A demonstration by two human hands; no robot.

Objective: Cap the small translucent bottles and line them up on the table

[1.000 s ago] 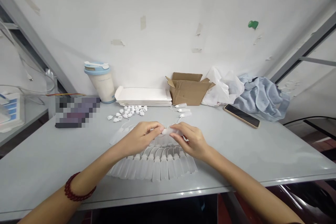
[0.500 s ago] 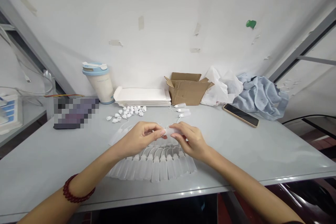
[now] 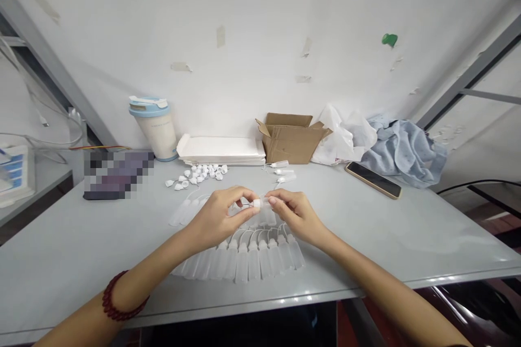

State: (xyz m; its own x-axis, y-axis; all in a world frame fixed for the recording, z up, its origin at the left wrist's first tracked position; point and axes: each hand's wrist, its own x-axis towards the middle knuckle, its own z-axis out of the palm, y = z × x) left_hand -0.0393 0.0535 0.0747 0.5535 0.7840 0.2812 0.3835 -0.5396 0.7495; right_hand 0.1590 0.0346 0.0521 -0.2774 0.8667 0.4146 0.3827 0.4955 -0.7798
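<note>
My left hand (image 3: 228, 214) pinches a white cap (image 3: 256, 203) with a thin metal needle pointing left. My right hand (image 3: 295, 214) has its thumb and index finger closed on a small translucent bottle (image 3: 266, 202), just right of the cap. Beneath and in front of both hands lie rows of translucent bottles (image 3: 242, 263) with thin looped straps at their necks. Several loose white caps (image 3: 209, 169) are scattered beyond my left hand. A few small bottles with needle tips (image 3: 287, 178) lie beyond my right hand.
On the grey table (image 3: 350, 249), along the wall, stand a cup with a blue lid (image 3: 157, 130), a stack of white trays (image 3: 223, 149), an open cardboard box (image 3: 291, 143), a plastic bag (image 3: 345, 133) and a blue cloth (image 3: 407, 149). A phone (image 3: 374, 179) lies right; a pixelated object (image 3: 116, 176) lies left.
The left fingers have spread around the white cap, so the cap and its needle now show. My right fingers have shifted slightly right.
</note>
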